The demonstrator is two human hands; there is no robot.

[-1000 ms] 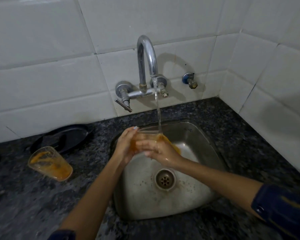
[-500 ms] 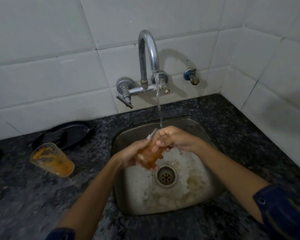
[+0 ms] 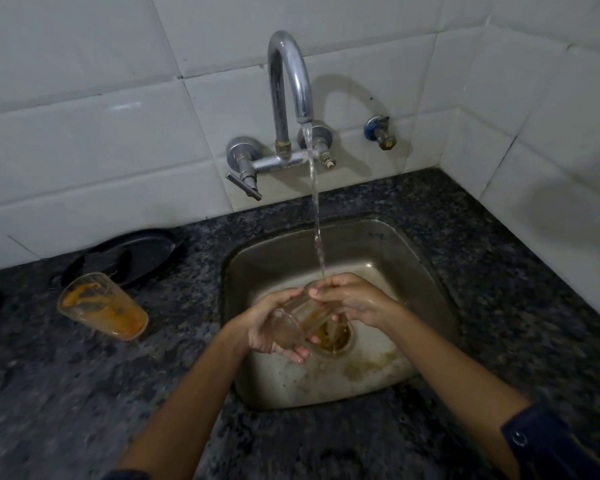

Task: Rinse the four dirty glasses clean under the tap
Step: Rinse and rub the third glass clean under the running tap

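A clear glass [image 3: 300, 315] is held tilted on its side over a steel sink [image 3: 426, 271], base toward the viewer. It is cradled from below by the left hand [image 3: 267, 329], whose fingers are curled under and around its base end. The mouth end is gripped by the right hand [image 3: 352, 301], fingers wrapped over the rim. A thin stream of water [image 3: 316, 223] falls from the curved chrome tap [image 3: 288, 95] directly above the hands and lands where the right hand's fingers meet the rim. Just below the hands, orange residue is seen around the drain [image 3: 336, 336]. Well to the left of the left hand, a second glass [image 3: 103, 306], smeared with orange, stands on the dark speckled counter [image 3: 84, 393]. Behind that glass lies a black plate [image 3: 132, 254].
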